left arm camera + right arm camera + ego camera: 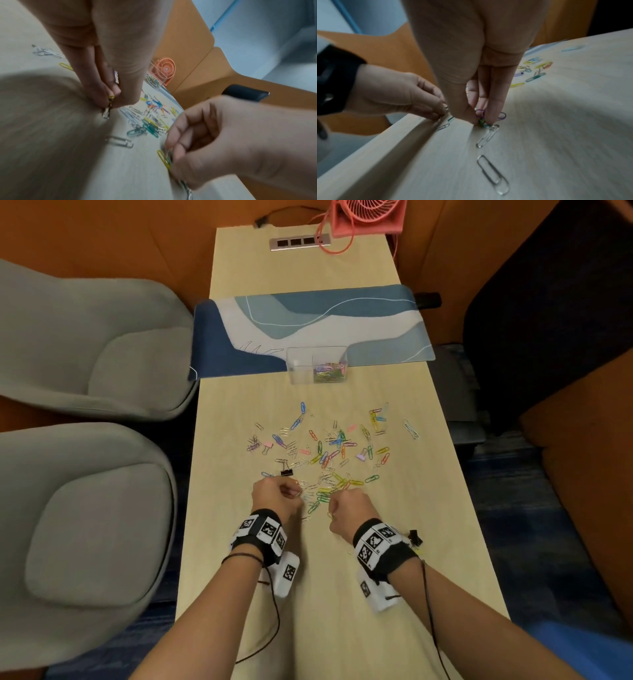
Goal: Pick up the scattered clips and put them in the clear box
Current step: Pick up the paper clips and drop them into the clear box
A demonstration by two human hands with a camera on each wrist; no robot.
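Left hand (274, 494) and right hand (349, 508) low in the centre, fingers (496, 102) of each pinching clips (329, 446), more clips strewn mid-frame on table (428, 508), box (317, 364) above them, partly filled

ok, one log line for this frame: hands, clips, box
left hand: pinching clips | right hand: pinching clips | scattered clips: many on table | clear box: partly filled, beyond pile
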